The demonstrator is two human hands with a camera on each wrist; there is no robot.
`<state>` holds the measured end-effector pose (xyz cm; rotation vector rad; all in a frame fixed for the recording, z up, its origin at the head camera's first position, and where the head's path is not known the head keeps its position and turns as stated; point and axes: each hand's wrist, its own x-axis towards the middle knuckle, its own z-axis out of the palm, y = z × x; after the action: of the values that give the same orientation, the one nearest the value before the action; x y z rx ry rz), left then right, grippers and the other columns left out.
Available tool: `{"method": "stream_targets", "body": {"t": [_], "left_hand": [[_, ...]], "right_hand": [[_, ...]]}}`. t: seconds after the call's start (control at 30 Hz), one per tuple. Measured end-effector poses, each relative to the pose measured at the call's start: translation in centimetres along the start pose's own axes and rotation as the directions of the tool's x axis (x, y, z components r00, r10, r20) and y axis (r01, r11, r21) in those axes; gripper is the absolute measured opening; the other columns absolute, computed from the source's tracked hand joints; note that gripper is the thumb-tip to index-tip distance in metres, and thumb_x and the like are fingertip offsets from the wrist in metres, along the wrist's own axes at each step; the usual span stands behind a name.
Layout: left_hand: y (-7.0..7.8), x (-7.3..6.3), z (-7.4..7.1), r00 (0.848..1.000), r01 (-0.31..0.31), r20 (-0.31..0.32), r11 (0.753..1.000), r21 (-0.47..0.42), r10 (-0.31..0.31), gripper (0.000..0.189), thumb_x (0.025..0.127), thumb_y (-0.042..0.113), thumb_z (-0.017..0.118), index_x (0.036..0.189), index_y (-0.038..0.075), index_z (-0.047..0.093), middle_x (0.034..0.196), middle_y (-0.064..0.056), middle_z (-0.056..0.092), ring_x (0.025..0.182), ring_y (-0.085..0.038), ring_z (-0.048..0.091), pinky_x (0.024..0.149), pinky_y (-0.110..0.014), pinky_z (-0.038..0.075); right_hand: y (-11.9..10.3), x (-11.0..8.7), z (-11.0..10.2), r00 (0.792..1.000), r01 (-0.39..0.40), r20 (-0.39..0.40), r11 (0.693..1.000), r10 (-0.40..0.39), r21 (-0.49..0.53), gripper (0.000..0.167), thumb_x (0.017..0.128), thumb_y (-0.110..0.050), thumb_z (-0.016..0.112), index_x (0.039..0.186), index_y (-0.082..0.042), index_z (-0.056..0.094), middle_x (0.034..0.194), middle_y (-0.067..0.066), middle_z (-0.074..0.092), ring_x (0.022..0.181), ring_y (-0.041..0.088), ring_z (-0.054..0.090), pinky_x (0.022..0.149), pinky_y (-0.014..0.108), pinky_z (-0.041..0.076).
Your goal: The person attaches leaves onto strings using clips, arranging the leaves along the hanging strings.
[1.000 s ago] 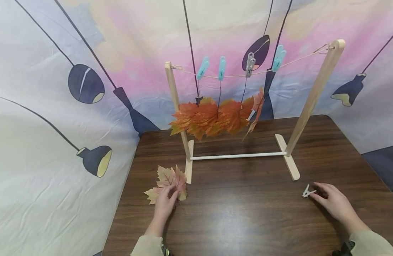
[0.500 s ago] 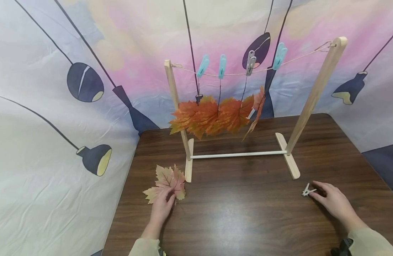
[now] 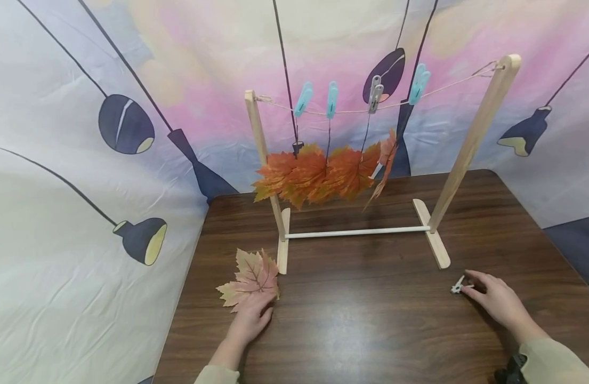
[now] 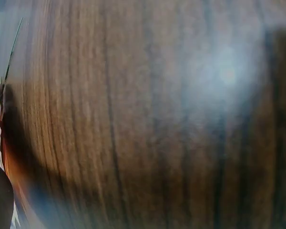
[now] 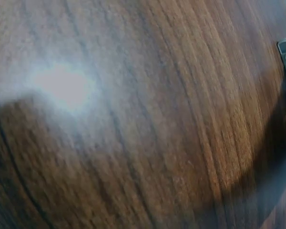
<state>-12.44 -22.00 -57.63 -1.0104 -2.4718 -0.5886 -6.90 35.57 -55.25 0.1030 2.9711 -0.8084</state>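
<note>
A pale pink and yellow artificial maple leaf (image 3: 250, 274) is on the table at the left, beside the rack's left foot. My left hand (image 3: 250, 318) pinches it near its base, the fingertips partly covered by the leaf. In the left wrist view the thin leaf stem (image 4: 13, 55) sticks out past the fingers at the left edge. On the right, thumb and fingers of my right hand (image 3: 499, 301) hold a small grey clothespin (image 3: 457, 288) just over the table. Its end also shows at the right edge of the right wrist view.
A wooden rack (image 3: 471, 144) with a string (image 3: 347, 112) stands at the back of the brown table (image 3: 352, 309). Blue clothespins (image 3: 332, 100) and a grey clip (image 3: 376, 96) hang orange maple leaves (image 3: 323, 173) from it. A painted cloth (image 3: 203, 64) is behind.
My left hand has shifted slightly right and down at the leaf's base, and the leaf has turned a little. In the right fingers the clothespin has tilted and its handles look closer together.
</note>
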Motion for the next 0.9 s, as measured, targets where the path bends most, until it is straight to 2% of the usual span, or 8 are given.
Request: {"method": "stream_targets", "body": {"t": [0.17, 0.3, 0.43, 0.63, 0.73, 0.87, 0.9], "left_hand": [[0.1, 0.0, 0.0, 1.0, -0.018, 0.023, 1.0, 0.014, 0.017, 0.04, 0.06, -0.008, 0.067, 0.099, 0.002, 0.068, 0.095, -0.007, 0.068, 0.089, -0.023, 0.062, 0.079, -0.038, 0.048], [0.0, 0.1, 0.1, 0.998, -0.058, 0.033, 0.997, 0.043, 0.057, 0.03, 0.065, -0.005, 0.072, 0.093, 0.006, 0.069, 0.088, -0.002, 0.068, 0.084, -0.019, 0.06, 0.077, -0.035, 0.048], [0.1, 0.2, 0.1, 0.996, -0.093, 0.015, 0.994, 0.056, 0.092, 0.022, 0.068, 0.0, 0.075, 0.087, 0.009, 0.068, 0.085, 0.0, 0.067, 0.083, -0.017, 0.059, 0.076, -0.031, 0.047], [0.3, 0.6, 0.2, 0.99, -0.143, -0.011, 0.989, 0.048, 0.143, 0.016, 0.069, 0.001, 0.073, 0.083, 0.006, 0.067, 0.085, -0.004, 0.066, 0.084, -0.02, 0.06, 0.078, -0.033, 0.046], [0.5, 0.8, 0.2, 0.989, -0.142, -0.028, 0.988, 0.063, 0.144, 0.014, 0.07, 0.002, 0.072, 0.082, 0.007, 0.068, 0.085, -0.004, 0.065, 0.083, -0.02, 0.059, 0.077, -0.034, 0.047], [0.6, 1.2, 0.2, 0.993, -0.104, -0.04, 0.991, 0.078, 0.108, 0.012, 0.072, 0.005, 0.072, 0.083, 0.008, 0.069, 0.085, -0.001, 0.063, 0.08, -0.019, 0.057, 0.074, -0.036, 0.046], [0.6, 1.3, 0.2, 0.994, -0.094, -0.043, 0.993, 0.078, 0.097, 0.006, 0.078, 0.009, 0.069, 0.084, 0.009, 0.07, 0.084, -0.001, 0.062, 0.079, -0.019, 0.057, 0.073, -0.036, 0.046]], "right_hand": [[-0.2, 0.1, 0.3, 0.999, 0.021, -0.025, 1.0, -0.021, 0.008, 0.058, 0.087, -0.034, 0.066, 0.121, 0.011, 0.052, 0.094, 0.016, 0.062, 0.091, 0.04, 0.057, 0.074, 0.055, 0.043], [-0.2, 0.1, 0.3, 0.998, 0.042, -0.042, 0.999, -0.042, -0.002, 0.051, 0.086, -0.029, 0.067, 0.117, 0.01, 0.056, 0.095, 0.017, 0.058, 0.086, 0.035, 0.058, 0.07, 0.052, 0.045], [-0.2, 0.0, 0.4, 0.998, 0.05, -0.032, 0.999, -0.05, 0.003, 0.052, 0.086, -0.033, 0.067, 0.116, 0.009, 0.058, 0.098, 0.019, 0.055, 0.086, 0.034, 0.057, 0.07, 0.05, 0.046], [-0.1, -0.1, 0.5, 0.998, 0.054, -0.043, 0.999, -0.053, 0.007, 0.056, 0.084, -0.035, 0.069, 0.116, 0.009, 0.058, 0.101, 0.021, 0.055, 0.086, 0.033, 0.058, 0.071, 0.05, 0.046], [-0.1, -0.1, 0.4, 0.997, 0.06, -0.04, 0.998, -0.059, 0.011, 0.055, 0.083, -0.032, 0.071, 0.116, 0.01, 0.057, 0.102, 0.022, 0.054, 0.086, 0.034, 0.057, 0.071, 0.05, 0.046], [0.0, -0.2, 0.4, 0.998, 0.059, -0.025, 0.998, -0.058, 0.018, 0.053, 0.083, -0.029, 0.071, 0.117, 0.009, 0.057, 0.104, 0.023, 0.053, 0.088, 0.034, 0.057, 0.072, 0.051, 0.046], [0.0, -0.2, 0.5, 0.998, 0.062, -0.027, 0.998, -0.061, 0.019, 0.052, 0.083, -0.028, 0.071, 0.117, 0.009, 0.057, 0.105, 0.023, 0.053, 0.088, 0.034, 0.058, 0.072, 0.051, 0.046]]}}
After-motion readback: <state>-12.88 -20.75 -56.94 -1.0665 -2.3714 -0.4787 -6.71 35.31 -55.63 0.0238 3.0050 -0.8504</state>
